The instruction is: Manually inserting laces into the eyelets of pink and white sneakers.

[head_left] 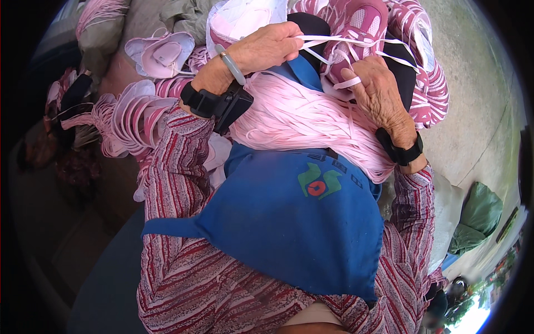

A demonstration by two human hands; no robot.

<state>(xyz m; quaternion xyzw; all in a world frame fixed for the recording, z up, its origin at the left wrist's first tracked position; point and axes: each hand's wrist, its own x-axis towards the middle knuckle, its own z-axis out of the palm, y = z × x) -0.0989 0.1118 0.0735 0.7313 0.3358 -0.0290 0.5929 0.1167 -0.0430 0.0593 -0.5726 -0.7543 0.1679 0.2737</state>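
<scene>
A dark pink and pale pink shoe upper point(364, 30) rests at the far edge of my lap, with a pale lace threaded partly through it. My left hand point(267, 49) is closed in a pinch on the shoelace point(347, 39), which is drawn taut leftward away from the upper. My right hand point(379, 92) lies against the near end of the upper, its fingers curled in, with a loop of lace by the index finger. What its fingertips grip is partly hidden. A thick bundle of pale pink laces point(306, 111) lies across my lap below both hands.
Stacked pink uppers point(136, 119) stand at the left, and more uppers point(431, 92) lie at the right. A single upper point(162, 54) sits at the far left. A blue apron point(278, 217) covers my front. A green sack point(477, 214) lies on the concrete floor point(473, 117).
</scene>
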